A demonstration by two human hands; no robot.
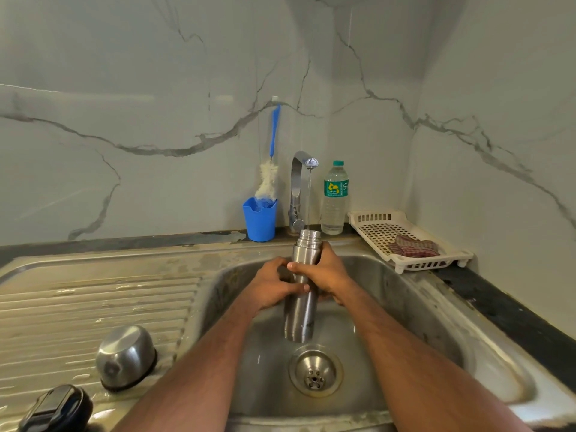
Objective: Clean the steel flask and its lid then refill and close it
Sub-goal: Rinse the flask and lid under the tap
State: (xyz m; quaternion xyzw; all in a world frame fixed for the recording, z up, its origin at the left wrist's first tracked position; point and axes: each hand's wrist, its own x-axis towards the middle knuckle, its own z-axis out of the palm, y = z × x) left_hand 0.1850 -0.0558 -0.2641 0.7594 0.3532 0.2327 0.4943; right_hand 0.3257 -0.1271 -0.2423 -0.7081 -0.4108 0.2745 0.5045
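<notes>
A: Under the tap [304, 169], over the sink [420, 307], both hands wrap the open flask [300, 304]: left hand [271, 288], right hand [324, 272].

B: Wet steel could slip; the thin stream might miss the mouth.

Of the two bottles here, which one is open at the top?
The steel flask, held over the sink with its mouth uncovered; the plastic water bottle by the wall has its green cap on.

Blue cup [260, 220], white tray [405, 238]
</notes>
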